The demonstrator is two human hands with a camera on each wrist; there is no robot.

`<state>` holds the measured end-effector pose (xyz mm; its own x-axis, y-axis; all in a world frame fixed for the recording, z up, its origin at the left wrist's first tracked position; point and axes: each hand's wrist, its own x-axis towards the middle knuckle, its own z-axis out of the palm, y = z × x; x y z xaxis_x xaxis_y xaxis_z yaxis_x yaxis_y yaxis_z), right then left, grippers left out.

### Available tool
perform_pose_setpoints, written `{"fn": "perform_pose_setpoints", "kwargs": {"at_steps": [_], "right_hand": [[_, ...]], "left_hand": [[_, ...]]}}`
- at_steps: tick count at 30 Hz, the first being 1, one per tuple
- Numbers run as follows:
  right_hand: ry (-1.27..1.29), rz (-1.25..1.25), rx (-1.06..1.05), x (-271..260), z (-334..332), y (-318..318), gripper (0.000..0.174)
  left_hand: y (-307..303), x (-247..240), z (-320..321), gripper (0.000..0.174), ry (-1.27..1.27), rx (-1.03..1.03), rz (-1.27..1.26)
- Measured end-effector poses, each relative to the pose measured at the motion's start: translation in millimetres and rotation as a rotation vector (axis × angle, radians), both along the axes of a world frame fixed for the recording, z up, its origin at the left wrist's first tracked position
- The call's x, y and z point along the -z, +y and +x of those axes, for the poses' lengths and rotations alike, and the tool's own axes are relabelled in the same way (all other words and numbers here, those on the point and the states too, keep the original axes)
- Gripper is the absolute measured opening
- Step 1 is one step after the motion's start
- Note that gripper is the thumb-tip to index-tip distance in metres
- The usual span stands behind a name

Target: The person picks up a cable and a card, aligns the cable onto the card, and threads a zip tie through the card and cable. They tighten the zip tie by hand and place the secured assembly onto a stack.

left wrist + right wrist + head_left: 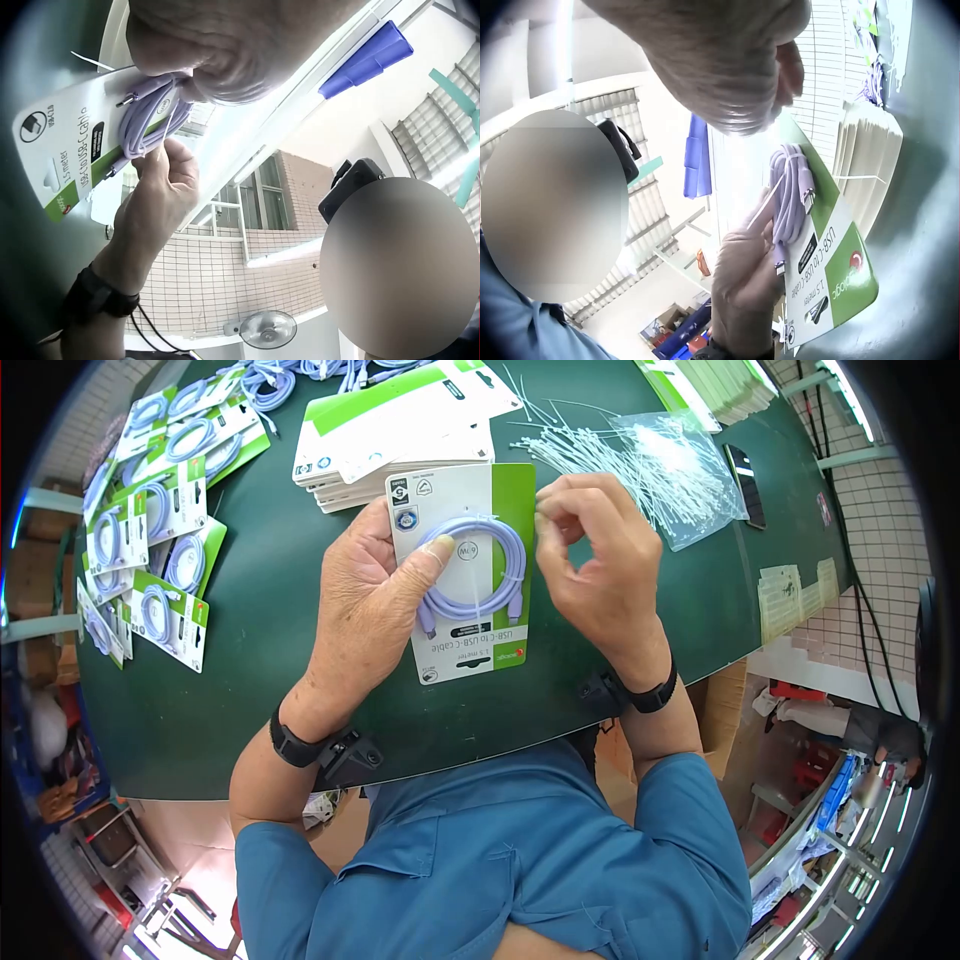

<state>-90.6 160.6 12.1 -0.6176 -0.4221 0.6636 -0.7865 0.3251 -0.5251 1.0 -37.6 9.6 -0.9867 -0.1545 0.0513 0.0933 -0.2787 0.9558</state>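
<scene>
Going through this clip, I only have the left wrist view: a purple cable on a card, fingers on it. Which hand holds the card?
Observer: In the head view the left hand holds the card, with its thumb pressed on the purple cable.
Operator: And the other hand?
Observer: The right hand pinches at the card's upper right edge.
Operator: Anything on the table that I can't see?
Observer: A clear bag of white ties lies on the green table, to the right of the hands.
</scene>
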Motion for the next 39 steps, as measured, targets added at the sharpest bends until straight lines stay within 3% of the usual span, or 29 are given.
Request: {"fn": "perform_pose_setpoints", "kwargs": {"at_steps": [2, 5, 13, 21, 26, 33, 39], "right_hand": [[0.008, -0.068, -0.001, 0, 0, -1, 0.023], [0.176, -0.016, -0.250, -10, 1, -2, 0.032], [0.316, 0.189, -0.255, -1, 10, -10, 0.039], [0.368, 0.022, -0.257, 6, 11, -13, 0.039], [0.322, -0.045, -0.327, 9, 16, -14, 0.040], [0.064, -0.214, -0.395, 1, 20, -9, 0.028], [0.024, -0.214, -0.445, 3, 19, -9, 0.030]], "left_hand": [[0, 2, -2, 0.034, -0.028, -0.004, 0.059], [0, 3, -2, 0.035, -0.036, -0.008, 0.107], [5, 5, 0, 0.035, -0.028, 0.006, 0.118], [3, 2, 2, 0.035, -0.020, -0.020, 0.100], [5, 4, 3, 0.034, 0.008, -0.044, 0.110], [5, 1, 3, 0.034, -0.017, -0.034, 0.140], [7, 3, 3, 0.034, -0.012, -0.040, 0.120]]}}
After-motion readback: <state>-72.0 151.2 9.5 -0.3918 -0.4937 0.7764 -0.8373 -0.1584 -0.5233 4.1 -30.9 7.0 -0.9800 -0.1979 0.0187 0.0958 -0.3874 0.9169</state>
